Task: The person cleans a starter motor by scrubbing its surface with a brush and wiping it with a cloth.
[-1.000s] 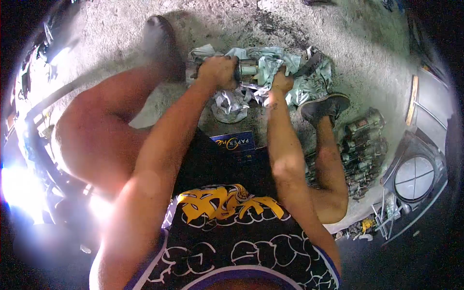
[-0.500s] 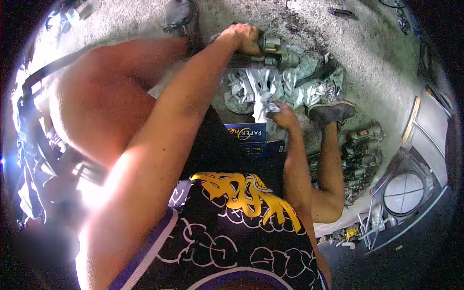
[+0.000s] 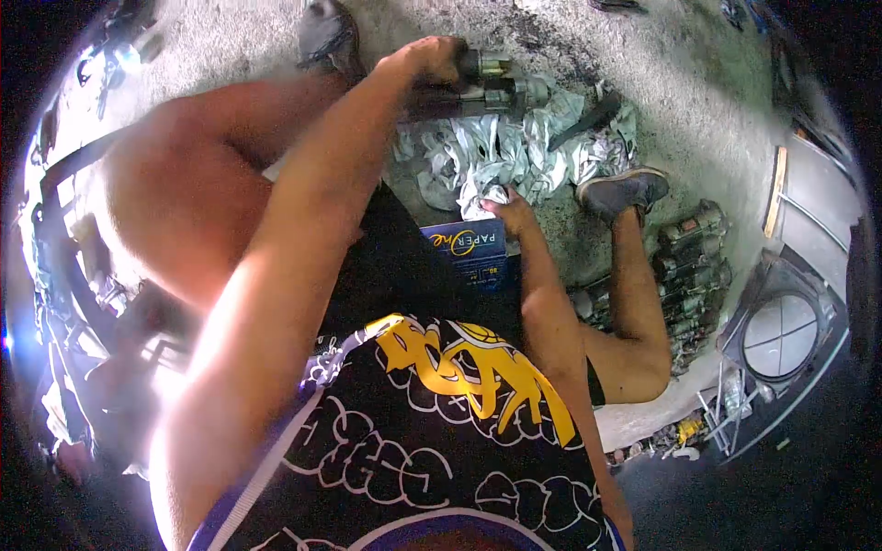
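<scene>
My left hand (image 3: 432, 61) is wrapped round a metal cylindrical part (image 3: 522, 94), like a motor with a smaller cylinder on top, its near end hidden by the hand and forearm. Just below it lies a crumpled pale cloth (image 3: 537, 147) on the concrete floor. Close to the box, my right hand (image 3: 513, 213) grips a bunched end of the cloth. A dark strap-like piece (image 3: 593, 119) rests on the cloth's right side.
A blue box (image 3: 464, 241) marked "Paper One" is between my legs. Several greasy metal parts (image 3: 694, 266) are piled beyond my right leg. Farther right stand a grey panel with a round opening (image 3: 781, 338) and a wooden strip (image 3: 776, 193).
From beside the part, my right hand has drawn back towards the box with cloth in it. The metal part has been raised off the cloth, then shifted slightly left, with my left hand on it.
</scene>
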The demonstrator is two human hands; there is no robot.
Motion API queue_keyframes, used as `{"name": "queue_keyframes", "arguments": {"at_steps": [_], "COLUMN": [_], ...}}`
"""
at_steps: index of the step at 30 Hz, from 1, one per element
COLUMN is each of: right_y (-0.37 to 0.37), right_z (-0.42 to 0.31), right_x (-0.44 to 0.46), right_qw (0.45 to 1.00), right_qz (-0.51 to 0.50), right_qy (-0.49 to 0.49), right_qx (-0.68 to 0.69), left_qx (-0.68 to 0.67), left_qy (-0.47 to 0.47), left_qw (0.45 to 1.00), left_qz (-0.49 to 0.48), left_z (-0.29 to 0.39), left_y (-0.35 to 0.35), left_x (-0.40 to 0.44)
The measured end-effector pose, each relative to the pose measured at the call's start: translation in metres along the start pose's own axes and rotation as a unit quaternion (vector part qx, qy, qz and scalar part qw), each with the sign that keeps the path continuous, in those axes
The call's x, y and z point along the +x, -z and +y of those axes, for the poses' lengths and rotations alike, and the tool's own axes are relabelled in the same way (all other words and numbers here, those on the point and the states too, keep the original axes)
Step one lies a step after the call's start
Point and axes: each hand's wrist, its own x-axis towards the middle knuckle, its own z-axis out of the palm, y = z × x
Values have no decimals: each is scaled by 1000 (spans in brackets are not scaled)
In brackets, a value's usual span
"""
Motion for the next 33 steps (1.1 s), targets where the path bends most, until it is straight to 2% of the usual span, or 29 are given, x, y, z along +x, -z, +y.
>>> {"name": "queue_keyframes", "arguments": {"at_steps": [1,3,4,7,9,11,12,14,15,17,18,21,23,25,30,32,33], "right_y": [-3,-9,-10,-7,0,-2,15,12,12,14,15,-10,-25,-17,-13,-5,-4], "right_z": [4,16,16,3,-8,-3,-41,-30,-29,-43,-51,-10,4,-19,-21,-36,-38], "right_x": [0,6,8,-7,-18,-9,-43,-23,-16,-28,-35,20,32,3,2,-21,-26], "right_qw": [1000,996,997,987,978,961,948,918,899,908,912,971,981,989,983,985,984], "right_qz": [16,49,54,98,141,218,188,199,202,202,202,210,176,134,164,156,159], "right_qy": [26,80,63,103,121,122,86,93,96,93,91,18,65,56,81,56,60], "right_qx": [4,10,-10,73,97,117,241,331,376,356,345,117,46,21,35,40,44], "left_qx": [14,-102,-160,-168,-102,-129,-128,-133,-140,-135,-125,-101,-90,-74,64,62,26], "left_qy": [-3,-7,-9,82,59,66,65,56,90,108,103,94,95,104,71,83,109], "left_qw": [1000,994,985,979,986,984,986,986,983,984,986,988,989,990,990,989,989], "left_qz": [-8,40,63,81,115,105,85,78,73,33,44,70,69,62,106,103,92], "left_z": [2,-2,-2,7,7,-5,-11,-8,3,24,20,-3,-2,4,-40,-24,9], "left_y": [7,17,20,24,23,15,11,15,21,40,37,13,8,8,-48,-36,-12], "left_x": [-5,-26,-32,-35,-39,-28,-24,-25,-31,-45,-42,-20,-17,-20,14,-4,-28]}}
